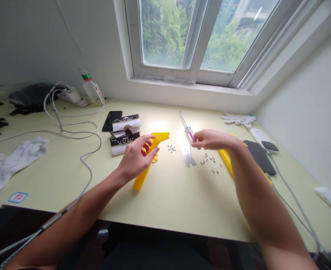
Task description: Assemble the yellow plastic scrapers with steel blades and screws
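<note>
My left hand [135, 155] is over a yellow plastic scraper handle [140, 180], its thumb and curled fingers apart, with yellow showing between them. The handle slants away from me and flares at its far end. Small yellow pieces [155, 159] lie beside the thumb. My right hand [211, 140] is closed in a pinch at the butt of a screwdriver [188, 129] with a clear purplish handle. What the fingertips hold, if anything, is hidden. Under and beside them lie flat metal blades [187, 157]. Between my hands are several small nuts [171, 148]; several screws [211, 159] lie below the right hand.
Black-and-white packages [123, 144] and a dark phone [111, 120] are behind my left hand. Another yellow handle [225, 161] lies partly under my right forearm, near a dark flat device [259, 157]. Cables [90, 168], white gloves [16, 159] and a bottle [92, 90] occupy the left side.
</note>
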`<act>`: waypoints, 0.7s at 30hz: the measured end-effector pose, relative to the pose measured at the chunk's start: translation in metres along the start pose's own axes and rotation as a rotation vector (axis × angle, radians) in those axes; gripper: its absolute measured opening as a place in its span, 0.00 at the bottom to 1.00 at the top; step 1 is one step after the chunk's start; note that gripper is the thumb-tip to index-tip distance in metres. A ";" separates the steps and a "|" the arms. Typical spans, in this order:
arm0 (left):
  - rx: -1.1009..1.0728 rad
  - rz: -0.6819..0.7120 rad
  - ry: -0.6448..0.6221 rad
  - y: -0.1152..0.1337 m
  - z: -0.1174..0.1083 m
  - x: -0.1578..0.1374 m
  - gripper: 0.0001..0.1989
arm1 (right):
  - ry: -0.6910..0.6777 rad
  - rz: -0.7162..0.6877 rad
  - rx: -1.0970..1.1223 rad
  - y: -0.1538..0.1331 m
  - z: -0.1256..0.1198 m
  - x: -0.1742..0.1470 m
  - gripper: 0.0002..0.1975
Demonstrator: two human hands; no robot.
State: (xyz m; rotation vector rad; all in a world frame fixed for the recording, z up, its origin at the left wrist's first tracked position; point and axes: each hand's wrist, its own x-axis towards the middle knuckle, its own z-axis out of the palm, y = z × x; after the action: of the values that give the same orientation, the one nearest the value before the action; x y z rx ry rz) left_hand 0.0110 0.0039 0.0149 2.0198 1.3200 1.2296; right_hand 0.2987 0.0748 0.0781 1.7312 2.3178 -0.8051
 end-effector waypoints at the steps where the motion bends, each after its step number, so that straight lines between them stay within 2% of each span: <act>1: -0.061 -0.019 0.019 0.001 0.000 0.000 0.17 | 0.005 -0.085 0.049 -0.010 0.002 -0.003 0.15; 3: -0.190 -0.048 0.060 0.002 0.002 0.001 0.19 | -0.056 -0.260 0.167 -0.035 0.010 -0.008 0.19; 6: -0.354 -0.054 0.115 0.001 0.006 0.001 0.18 | -0.171 -0.388 0.272 -0.071 0.030 -0.011 0.28; 10: -0.418 0.035 0.248 -0.004 0.010 -0.003 0.16 | -0.155 -0.502 0.250 -0.095 0.054 -0.009 0.22; 13: -0.338 0.102 0.282 -0.004 0.009 -0.008 0.12 | -0.081 -0.557 0.266 -0.096 0.056 -0.008 0.17; 17: -0.172 0.232 0.225 -0.002 0.003 -0.006 0.06 | 0.025 -0.505 0.220 -0.087 0.037 -0.019 0.14; 21: -0.001 0.304 0.077 -0.003 0.001 0.000 0.06 | 0.272 -0.257 0.179 -0.055 0.015 -0.050 0.16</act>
State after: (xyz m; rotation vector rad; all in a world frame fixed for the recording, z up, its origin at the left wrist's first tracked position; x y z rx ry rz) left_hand 0.0103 0.0053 0.0125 2.2534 1.0703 1.4512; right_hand 0.2610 0.0146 0.1047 1.7284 2.7711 -0.8906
